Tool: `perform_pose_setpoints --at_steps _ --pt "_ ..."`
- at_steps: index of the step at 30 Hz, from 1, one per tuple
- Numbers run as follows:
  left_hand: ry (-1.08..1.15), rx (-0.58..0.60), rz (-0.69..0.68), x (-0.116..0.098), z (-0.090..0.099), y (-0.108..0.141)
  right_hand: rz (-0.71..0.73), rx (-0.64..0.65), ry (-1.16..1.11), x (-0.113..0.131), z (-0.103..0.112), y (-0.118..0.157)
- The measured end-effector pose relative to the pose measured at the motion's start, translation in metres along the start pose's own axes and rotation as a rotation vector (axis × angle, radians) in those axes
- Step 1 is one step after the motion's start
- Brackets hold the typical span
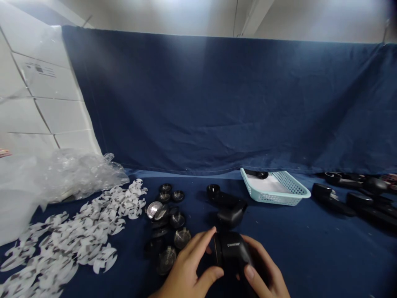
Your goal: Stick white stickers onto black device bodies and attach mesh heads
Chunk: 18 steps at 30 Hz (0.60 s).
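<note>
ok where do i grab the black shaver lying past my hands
Grip the thick rounded body of the black shaver from the near side. It lies just past the other shaver held in your left hand and right hand, with that bulky end toward you; the far end looks narrower, so the body seems steadier.

The black device (232,252) between the left hand (186,265) and right hand (263,269) was partly hidden by fingers and cut off by the bottom edge. Its white lettering (233,244) was too small to read, and the dark handled pieces (356,205) ran off the right edge.
</note>
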<state>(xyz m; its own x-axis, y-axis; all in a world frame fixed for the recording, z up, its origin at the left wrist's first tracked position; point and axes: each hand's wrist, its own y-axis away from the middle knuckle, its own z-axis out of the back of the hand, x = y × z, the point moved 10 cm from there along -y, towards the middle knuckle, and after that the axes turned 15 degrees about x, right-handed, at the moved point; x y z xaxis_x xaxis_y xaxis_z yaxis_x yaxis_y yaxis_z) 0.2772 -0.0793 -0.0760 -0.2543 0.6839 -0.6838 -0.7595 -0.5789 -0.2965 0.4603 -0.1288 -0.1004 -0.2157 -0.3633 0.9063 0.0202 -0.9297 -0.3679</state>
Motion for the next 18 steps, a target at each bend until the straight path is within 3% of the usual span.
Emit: perform_pose_setpoints --at_steps 5,10,14,18 --pt "0.039 -0.016 -0.018 -0.006 0.006 0.0 0.118 0.125 0.055 0.006 -0.012 0.003" --pt "0.118 -0.035 -0.035 -0.001 0.008 0.002 0.218 0.018 0.256 0.02 -0.008 0.011" --pt "0.278 -0.015 0.086 0.016 0.005 0.004 0.308 0.058 0.405 0.034 -0.015 0.011" --pt "0.587 -0.018 0.26 0.038 -0.002 0.006 0.331 0.054 0.513 0.035 -0.02 0.013"
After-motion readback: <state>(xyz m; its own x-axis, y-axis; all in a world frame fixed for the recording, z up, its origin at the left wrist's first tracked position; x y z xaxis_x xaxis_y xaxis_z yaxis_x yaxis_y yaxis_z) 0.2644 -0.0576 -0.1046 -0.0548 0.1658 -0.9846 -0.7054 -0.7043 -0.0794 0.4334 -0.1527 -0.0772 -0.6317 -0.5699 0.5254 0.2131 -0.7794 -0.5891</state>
